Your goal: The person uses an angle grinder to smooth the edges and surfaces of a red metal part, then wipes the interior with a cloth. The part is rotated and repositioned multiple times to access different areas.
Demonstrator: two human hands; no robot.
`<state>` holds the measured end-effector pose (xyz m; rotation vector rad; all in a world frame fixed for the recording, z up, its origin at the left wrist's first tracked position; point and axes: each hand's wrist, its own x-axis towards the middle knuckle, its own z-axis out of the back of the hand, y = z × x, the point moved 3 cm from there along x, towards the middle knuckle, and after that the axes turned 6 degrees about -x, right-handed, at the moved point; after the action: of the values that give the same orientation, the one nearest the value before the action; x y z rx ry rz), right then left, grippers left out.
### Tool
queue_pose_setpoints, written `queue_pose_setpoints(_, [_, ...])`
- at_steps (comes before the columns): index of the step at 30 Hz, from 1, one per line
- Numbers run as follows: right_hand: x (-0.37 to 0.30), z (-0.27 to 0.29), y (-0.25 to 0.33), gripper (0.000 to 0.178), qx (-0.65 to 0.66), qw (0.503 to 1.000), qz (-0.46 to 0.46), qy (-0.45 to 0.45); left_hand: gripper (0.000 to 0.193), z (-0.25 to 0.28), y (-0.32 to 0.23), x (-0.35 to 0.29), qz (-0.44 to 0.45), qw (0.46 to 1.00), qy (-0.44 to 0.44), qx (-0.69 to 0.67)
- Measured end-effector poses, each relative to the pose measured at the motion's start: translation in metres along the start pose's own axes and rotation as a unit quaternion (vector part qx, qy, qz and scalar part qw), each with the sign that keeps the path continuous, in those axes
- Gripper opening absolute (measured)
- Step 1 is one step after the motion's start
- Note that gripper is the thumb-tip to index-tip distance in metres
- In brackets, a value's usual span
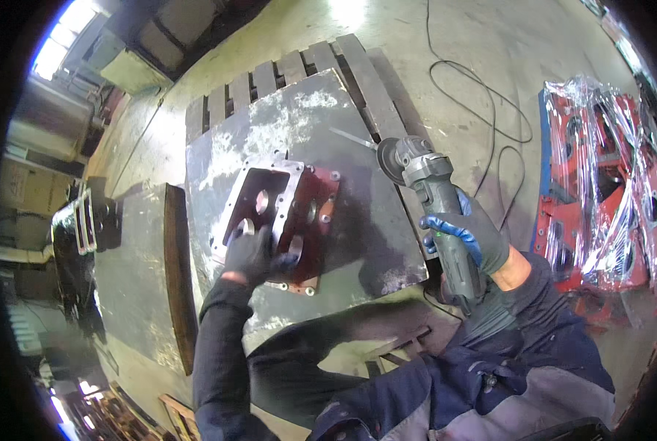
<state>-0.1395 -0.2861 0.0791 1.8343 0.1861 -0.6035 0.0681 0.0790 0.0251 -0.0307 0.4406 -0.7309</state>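
Observation:
A red cast metal housing (319,234) with a bare, machined top rim, bolt holes and round bores lies on a worn dark tabletop (365,242). My left hand (251,256), in a dark glove, rests over the housing's near left rim with its fingers closed round it; the fingertips are partly hidden. In my right hand (483,235), in a dark and blue glove, an angle grinder (440,195) is held by its body. Its disc (391,160) is to the right of the housing, apart from it. By the disc is a thin, flat metal strip (352,137).
A slatted pallet (291,67) shows beyond the tabletop. Black cable (494,110) loops across the floor at right. Red castings under clear wrap (600,198) stand far right. At left are another slab-topped stand (133,272) and a pale metal frame (86,224).

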Motion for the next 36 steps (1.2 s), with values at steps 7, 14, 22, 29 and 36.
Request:
queue_pose_setpoints(7, [-0.004,0.007,0.003,0.056,0.013,0.998,0.026,0.052,0.073,-0.007,0.002,-0.035,-0.061,0.994,-0.064,0.059])
queue_pose_setpoints(14, [-0.007,0.01,0.0,0.057,0.029,0.998,0.022,0.056,0.064,-0.038,-0.053,-0.053,0.022,0.995,-0.098,0.025])
queue_pose_setpoints(22, [0.003,0.008,-0.012,0.06,-0.04,0.996,0.021,0.08,0.063,-0.068,-0.148,-0.07,0.13,0.975,-0.179,-0.003])
queue_pose_setpoints(29, [0.042,-0.001,-0.057,0.066,-0.195,0.979,0.002,0.068,0.056,-0.039,-0.151,-0.095,0.055,0.987,-0.068,-0.133])
queue_pose_setpoints(36, [0.097,-0.02,-0.09,0.089,-0.53,0.84,0.069,0.097,0.05,-0.067,-0.135,-0.101,0.052,0.98,-0.119,-0.151])
